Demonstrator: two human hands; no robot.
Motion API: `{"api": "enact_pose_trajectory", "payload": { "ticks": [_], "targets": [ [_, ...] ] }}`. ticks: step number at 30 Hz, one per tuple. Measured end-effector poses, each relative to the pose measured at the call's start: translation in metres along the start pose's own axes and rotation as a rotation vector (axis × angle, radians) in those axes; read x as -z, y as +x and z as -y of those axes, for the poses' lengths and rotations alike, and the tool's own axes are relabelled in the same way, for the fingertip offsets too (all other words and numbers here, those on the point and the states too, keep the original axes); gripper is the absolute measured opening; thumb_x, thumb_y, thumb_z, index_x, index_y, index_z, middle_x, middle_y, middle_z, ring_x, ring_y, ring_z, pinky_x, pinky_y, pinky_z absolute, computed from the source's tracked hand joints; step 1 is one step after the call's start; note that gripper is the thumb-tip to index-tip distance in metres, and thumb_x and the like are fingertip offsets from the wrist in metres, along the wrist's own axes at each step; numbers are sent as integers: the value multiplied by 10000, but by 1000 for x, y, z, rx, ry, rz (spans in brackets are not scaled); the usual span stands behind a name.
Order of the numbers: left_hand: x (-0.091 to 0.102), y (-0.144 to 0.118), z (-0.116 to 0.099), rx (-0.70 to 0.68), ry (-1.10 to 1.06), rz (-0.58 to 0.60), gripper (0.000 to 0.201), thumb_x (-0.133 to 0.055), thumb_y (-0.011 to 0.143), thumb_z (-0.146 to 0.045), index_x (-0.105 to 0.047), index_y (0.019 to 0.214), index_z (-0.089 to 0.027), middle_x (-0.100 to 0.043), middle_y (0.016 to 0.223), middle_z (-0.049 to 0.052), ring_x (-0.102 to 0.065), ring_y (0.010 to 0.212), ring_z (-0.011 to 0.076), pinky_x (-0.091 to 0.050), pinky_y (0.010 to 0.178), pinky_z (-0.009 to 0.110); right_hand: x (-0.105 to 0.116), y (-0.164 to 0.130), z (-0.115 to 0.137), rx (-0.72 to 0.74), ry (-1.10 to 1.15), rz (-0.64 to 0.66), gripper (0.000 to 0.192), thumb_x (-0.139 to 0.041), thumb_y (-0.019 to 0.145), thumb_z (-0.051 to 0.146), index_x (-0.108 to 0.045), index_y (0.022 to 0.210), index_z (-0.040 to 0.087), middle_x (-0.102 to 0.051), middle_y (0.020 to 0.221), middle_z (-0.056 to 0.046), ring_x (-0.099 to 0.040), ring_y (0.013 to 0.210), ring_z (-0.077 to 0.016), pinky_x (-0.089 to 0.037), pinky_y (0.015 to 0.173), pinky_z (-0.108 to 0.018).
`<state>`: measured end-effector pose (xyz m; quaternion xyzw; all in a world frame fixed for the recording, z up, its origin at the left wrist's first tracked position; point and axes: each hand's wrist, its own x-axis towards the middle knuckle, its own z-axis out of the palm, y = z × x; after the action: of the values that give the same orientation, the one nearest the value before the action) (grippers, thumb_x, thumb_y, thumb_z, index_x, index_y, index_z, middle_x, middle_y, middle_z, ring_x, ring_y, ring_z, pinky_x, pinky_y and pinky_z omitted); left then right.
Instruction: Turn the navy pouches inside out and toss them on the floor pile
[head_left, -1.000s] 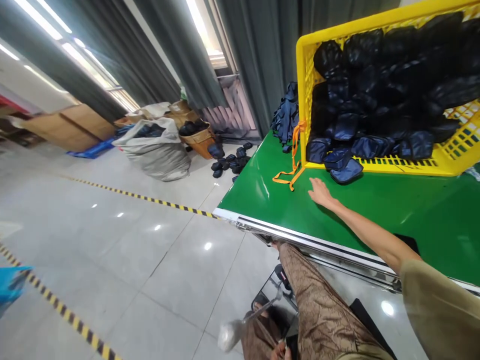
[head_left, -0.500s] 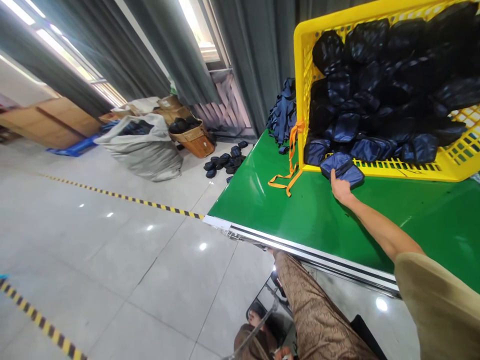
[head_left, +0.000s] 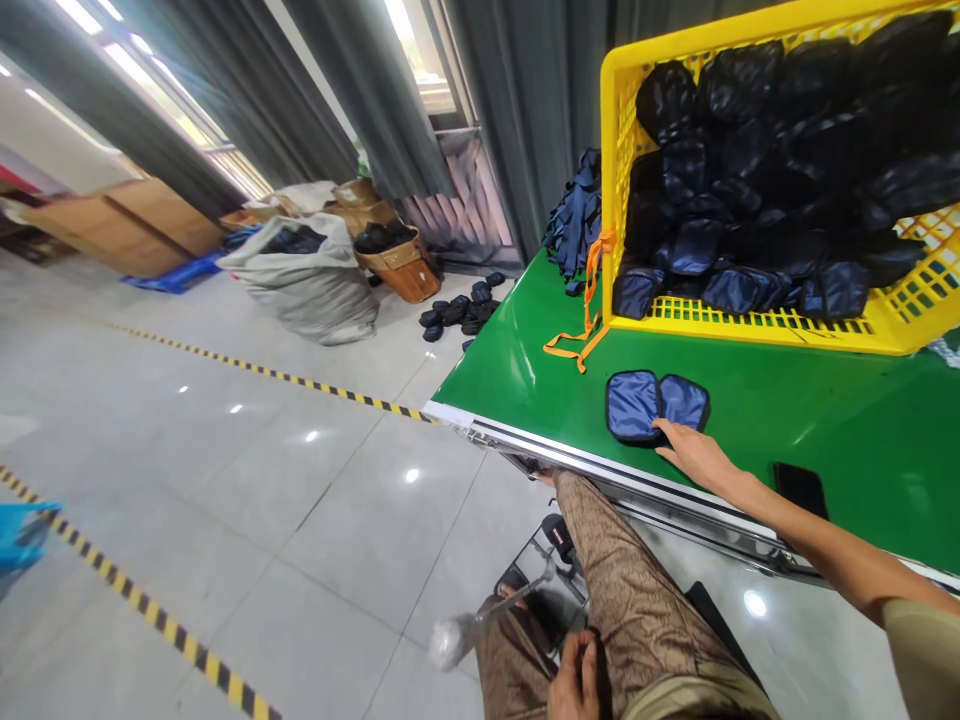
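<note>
A small navy zip pouch (head_left: pixel 632 404) lies spread open on the green tabletop (head_left: pixel 517 370), its two halves side by side. My right hand (head_left: pixel 694 455) reaches in from the right, with thumb and fingers on the pouch's near edge beside the fold. Down by my lap, my left hand (head_left: pixel 576 680) has curled fingers. Something dark shows against those fingers, too little of it to name. Beyond the pouch, a yellow plastic basket (head_left: pixel 626 60) lies tipped toward me, packed with dark blue and black pouches (head_left: pixel 694 247).
A black phone (head_left: pixel 801 490) lies right of my wrist. Orange straps (head_left: pixel 592 270) hang from the basket, and navy straps (head_left: pixel 574 220) are heaped behind it. Pouches (head_left: pixel 461 308) lie on the floor near a grey sack (head_left: pixel 307 290) and cardboard box (head_left: pixel 405 270).
The navy pouch has come from the basket's front edge toward me and now lies spread open, my right hand moving with it. My left hand has come further into view, and a phone shows.
</note>
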<state>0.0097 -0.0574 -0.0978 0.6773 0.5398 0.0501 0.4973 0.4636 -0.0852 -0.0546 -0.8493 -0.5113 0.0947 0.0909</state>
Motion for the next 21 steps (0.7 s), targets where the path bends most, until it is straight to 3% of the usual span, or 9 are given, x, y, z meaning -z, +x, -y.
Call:
{"api": "enact_pose_trajectory", "payload": {
  "ticks": [4,6,10,13,15,17,19,21],
  "targets": [
    [-3,-6,-6,-44,-50,81,487,-433,1074,-647,-760,1073,-287,-896,1076,105,-856,1046,311,-620,1015,365,10,8,6,124,86,-97,171,-560,1142,299,-688,1238,241,-828,1310,-175,-801,1189,-349,-648,1033,-464],
    [-1,-11,-13,-48,-66,135,516,-438,1072,-688,-758,1082,-284,-891,1098,110,-846,1069,312,-611,1031,367,19,19,15,175,168,-133,148,-550,1132,309,-687,1136,252,-840,1214,-155,-796,1116,-330,-633,1015,-452],
    [11,-21,-37,-46,-125,142,592,-454,1063,-768,-773,1117,-272,-868,1067,98,-815,1054,316,-598,1028,390,32,24,53,91,493,-156,303,-610,1105,553,-680,1029,269,-768,884,-34,-686,785,-250,-558,790,-369],
    [20,-24,-62,-66,-230,88,621,-493,1088,-783,-792,1190,-249,-837,1018,78,-774,993,293,-588,973,396,38,11,94,5,841,-55,488,-729,976,753,-665,958,269,-695,784,14,-661,766,-237,-523,742,-347],
    [24,-22,-81,-78,-374,51,677,-540,1070,-842,-785,1220,-229,-799,960,59,-726,866,248,-581,865,366,43,-4,121,-3,987,34,522,-781,924,773,-665,953,266,-693,796,19,-667,775,-233,-530,743,-342],
    [29,-16,-98,-72,-627,28,810,-576,999,-953,-753,1242,-200,-745,915,40,-648,706,186,-545,716,320,47,-24,140,38,977,82,451,-797,943,703,-693,960,265,-712,831,17,-661,783,-225,-536,759,-341],
    [36,-8,-112,-23,-939,45,934,-549,915,-1063,-703,1232,-198,-713,877,33,-630,643,168,-534,644,305,50,-45,146,133,896,109,341,-796,980,608,-735,963,272,-757,896,0,-688,837,-236,-565,824,-357],
    [46,-1,-120,17,-1108,37,974,-439,909,-1108,-693,1194,-212,-669,796,20,-631,634,186,-551,636,320,49,-65,140,240,860,167,271,-793,1003,553,-777,977,285,-825,1034,-41,-759,978,-275,-607,947,-394]
  ]
}}
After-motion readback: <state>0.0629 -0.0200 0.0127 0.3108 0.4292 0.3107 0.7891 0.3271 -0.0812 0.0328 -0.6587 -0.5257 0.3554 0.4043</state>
